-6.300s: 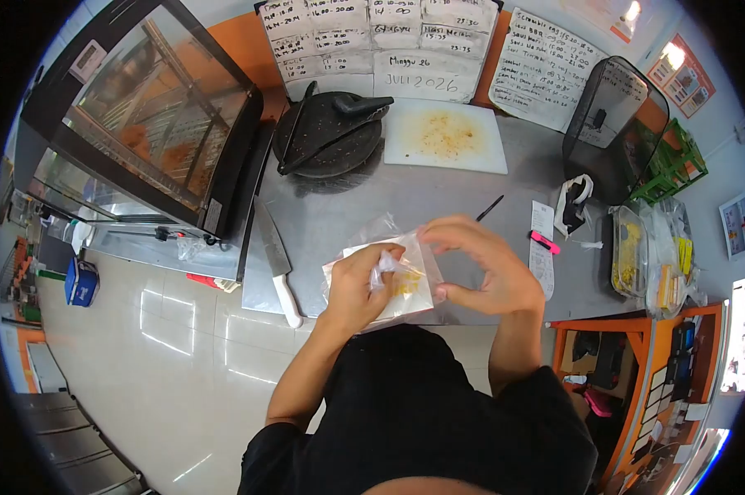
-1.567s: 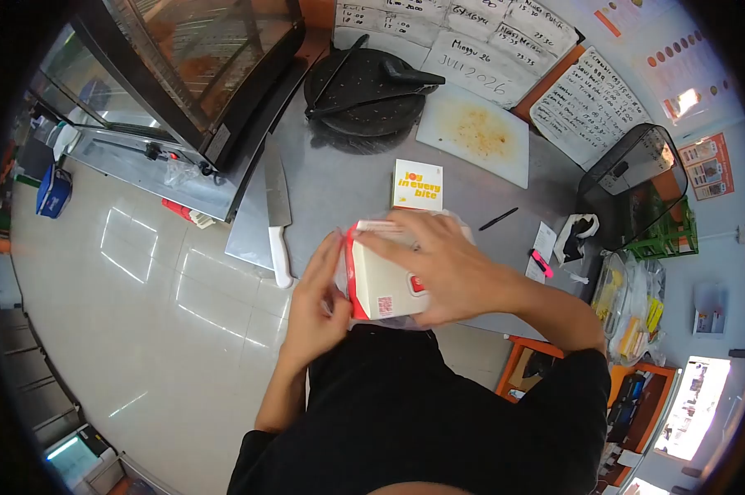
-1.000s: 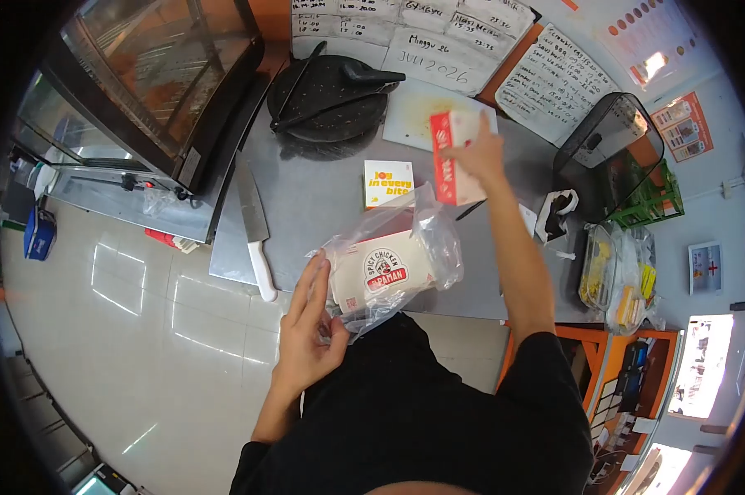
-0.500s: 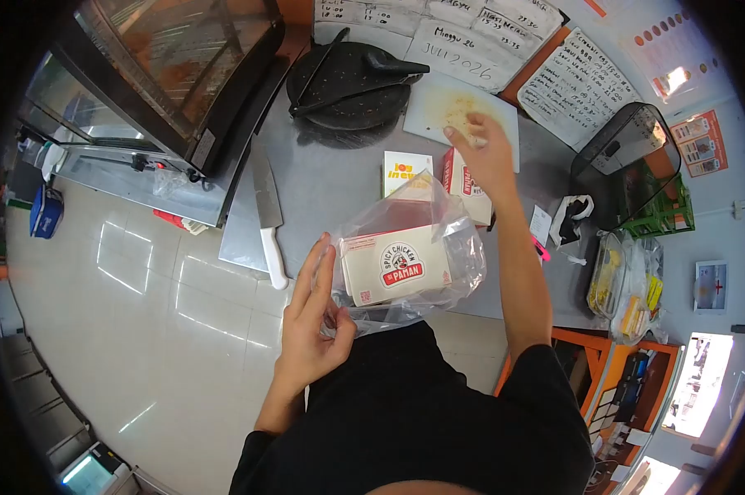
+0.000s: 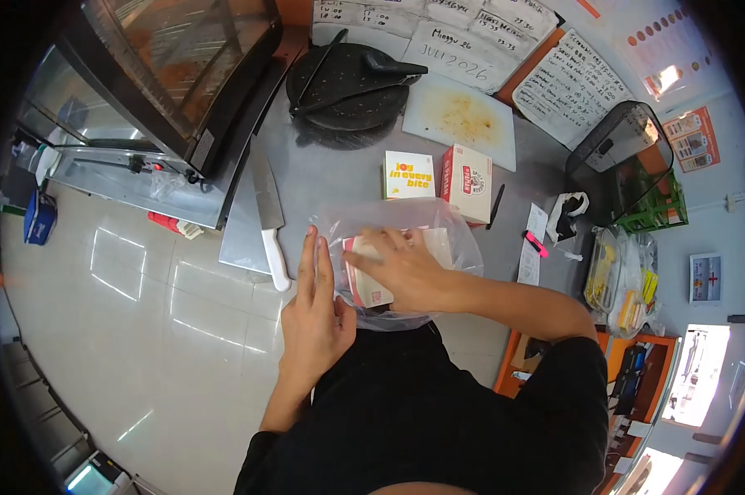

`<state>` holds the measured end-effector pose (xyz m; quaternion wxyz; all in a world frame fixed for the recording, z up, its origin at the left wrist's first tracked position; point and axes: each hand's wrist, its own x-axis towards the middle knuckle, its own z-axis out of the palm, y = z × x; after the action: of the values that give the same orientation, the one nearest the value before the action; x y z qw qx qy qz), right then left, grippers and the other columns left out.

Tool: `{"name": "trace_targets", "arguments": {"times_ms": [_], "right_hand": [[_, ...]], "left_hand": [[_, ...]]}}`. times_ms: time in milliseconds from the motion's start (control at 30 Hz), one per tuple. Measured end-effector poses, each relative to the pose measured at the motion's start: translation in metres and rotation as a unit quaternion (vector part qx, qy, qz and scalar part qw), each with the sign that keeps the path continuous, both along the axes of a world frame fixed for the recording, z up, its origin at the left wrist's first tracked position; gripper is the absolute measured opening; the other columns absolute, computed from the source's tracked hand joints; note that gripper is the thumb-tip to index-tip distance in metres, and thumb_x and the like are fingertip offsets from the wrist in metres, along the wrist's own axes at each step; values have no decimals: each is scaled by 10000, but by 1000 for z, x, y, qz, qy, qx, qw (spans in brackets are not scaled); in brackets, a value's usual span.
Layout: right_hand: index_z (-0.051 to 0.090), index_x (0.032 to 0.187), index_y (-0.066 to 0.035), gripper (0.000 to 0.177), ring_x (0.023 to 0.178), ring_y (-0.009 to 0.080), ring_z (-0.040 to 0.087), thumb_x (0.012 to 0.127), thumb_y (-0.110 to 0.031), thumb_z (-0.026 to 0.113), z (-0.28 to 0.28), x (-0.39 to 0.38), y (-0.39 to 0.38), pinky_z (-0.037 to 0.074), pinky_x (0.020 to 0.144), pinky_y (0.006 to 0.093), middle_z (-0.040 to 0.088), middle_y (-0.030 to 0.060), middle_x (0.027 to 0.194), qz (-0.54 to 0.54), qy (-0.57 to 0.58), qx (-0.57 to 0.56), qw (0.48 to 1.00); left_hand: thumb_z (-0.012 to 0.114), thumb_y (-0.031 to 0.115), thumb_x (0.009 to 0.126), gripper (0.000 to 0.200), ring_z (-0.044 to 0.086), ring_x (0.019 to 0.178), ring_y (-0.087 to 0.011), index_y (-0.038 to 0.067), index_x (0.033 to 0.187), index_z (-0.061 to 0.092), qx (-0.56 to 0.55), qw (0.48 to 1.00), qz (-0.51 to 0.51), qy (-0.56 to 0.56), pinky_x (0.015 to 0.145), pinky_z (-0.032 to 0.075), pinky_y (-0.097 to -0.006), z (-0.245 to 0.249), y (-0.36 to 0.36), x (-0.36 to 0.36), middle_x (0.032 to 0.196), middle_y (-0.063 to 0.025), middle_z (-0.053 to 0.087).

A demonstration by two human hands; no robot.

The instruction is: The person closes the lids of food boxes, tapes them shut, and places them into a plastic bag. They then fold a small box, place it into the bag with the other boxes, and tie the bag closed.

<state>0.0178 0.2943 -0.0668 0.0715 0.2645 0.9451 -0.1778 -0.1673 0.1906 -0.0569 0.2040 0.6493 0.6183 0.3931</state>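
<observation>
A clear plastic bag [image 5: 463,247] lies at the counter's front edge around a cream and red takeaway box [image 5: 363,285]. My right hand [image 5: 410,272] is over the box's top, fingers apart and slightly blurred, hiding most of its print. At the bag's left side is my left hand [image 5: 313,318], index and middle fingers stretched upward, thumb and lower fingers folded in against the plastic. Just behind the bag stand a white and yellow box [image 5: 409,175] and a red and cream box [image 5: 470,183].
A white-handled knife [image 5: 268,214] lies left of the bag, its handle over the edge. Further back are a black lidded pan [image 5: 352,87] and a stained cutting board [image 5: 463,120]. A pen [image 5: 496,206], pink marker [image 5: 536,243] and food tray [image 5: 605,276] lie to the right.
My right hand has come from the cutting board down onto the takeaway box in the bag. My left hand has barely moved. The pen beside the red box is now uncovered.
</observation>
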Motion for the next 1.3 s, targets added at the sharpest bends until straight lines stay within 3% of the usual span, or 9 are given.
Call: {"name": "trace_targets", "arguments": {"times_ms": [267, 433, 533, 700, 1000, 1067, 1100, 1167, 1300], "right_hand": [[477, 1495, -130, 1011, 1254, 389, 533, 573, -226, 882, 141, -5, 33, 468, 1020, 454, 431, 228, 1446, -51, 291, -72, 953], [379, 1525, -34, 1065, 1208, 304, 572, 639, -297, 908, 204, -31, 60, 502, 994, 400, 528, 207, 1381, -112, 380, -98, 913], [366, 1528, -34, 1064, 1278, 360, 516, 647, -308, 896, 156, -67, 110, 461, 1055, 441, 480, 247, 1415, -87, 377, -48, 921], [515, 1467, -173, 1056, 1229, 439, 541, 503, -331, 915, 11, -117, 141, 477, 1025, 502, 453, 211, 1413, -88, 293, 59, 950], [532, 1426, -97, 987, 1267, 241, 549, 523, -231, 906, 127, -49, 70, 476, 985, 373, 486, 158, 1449, -40, 435, -27, 899], [492, 1442, -67, 1020, 1275, 240, 538, 524, -225, 908, 138, -41, 53, 464, 976, 354, 474, 171, 1469, -16, 468, -59, 882], [470, 1450, -56, 1037, 1282, 244, 532, 525, -219, 909, 140, -38, 46, 458, 980, 353, 463, 177, 1480, -5, 473, -78, 878], [421, 1467, -45, 1071, 1304, 273, 513, 526, -193, 909, 139, -31, 33, 446, 1019, 388, 428, 187, 1505, 9, 444, -122, 888], [403, 1454, -53, 1031, 1324, 410, 468, 554, -182, 889, 96, -30, 20, 412, 1062, 495, 359, 221, 1526, 29, 319, -111, 941]], "left_hand": [[519, -141, 709, 899, 556, 1329, -350, 19, 1571, 322, 11, 999, 32, -41, 602, 541, -246, 2, -9, -27, 1615, -233, 324], [526, -142, 696, 908, 618, 1246, -357, 18, 1568, 330, 17, 999, 10, -36, 597, 543, -253, 2, -12, -24, 1614, -219, 336], [491, -152, 704, 902, 623, 1229, -298, 44, 1573, 351, 21, 998, 1, -56, 632, 499, -224, 3, -17, -22, 1623, -243, 315], [508, -147, 691, 923, 660, 834, -161, 50, 1579, 347, 6, 995, 4, -95, 622, 493, -224, 2, -24, -26, 1623, -245, 316], [567, -67, 805, 768, 676, 1054, -215, 13, 1544, 374, -83, 978, 29, -191, 693, 545, -269, -27, -28, -36, 1587, -213, 378], [637, 8, 842, 729, 605, 1183, -227, 18, 1530, 396, -130, 900, 62, -411, 824, 530, -308, -23, -24, -30, 1557, -208, 407], [688, 46, 843, 737, 550, 1281, -252, 22, 1523, 405, -141, 791, 103, -586, 915, 515, -350, -2, -15, -20, 1523, -215, 439], [761, 121, 836, 776, 473, 1397, -289, 27, 1520, 407, -130, 727, 105, -666, 1042, 469, -406, 8, -11, -15, 1500, -226, 458], [727, 100, 801, 853, 455, 1412, -341, 28, 1559, 342, -23, 978, 8, -206, 1051, 459, -400, 8, -1, -30, 1598, -220, 345]]}}
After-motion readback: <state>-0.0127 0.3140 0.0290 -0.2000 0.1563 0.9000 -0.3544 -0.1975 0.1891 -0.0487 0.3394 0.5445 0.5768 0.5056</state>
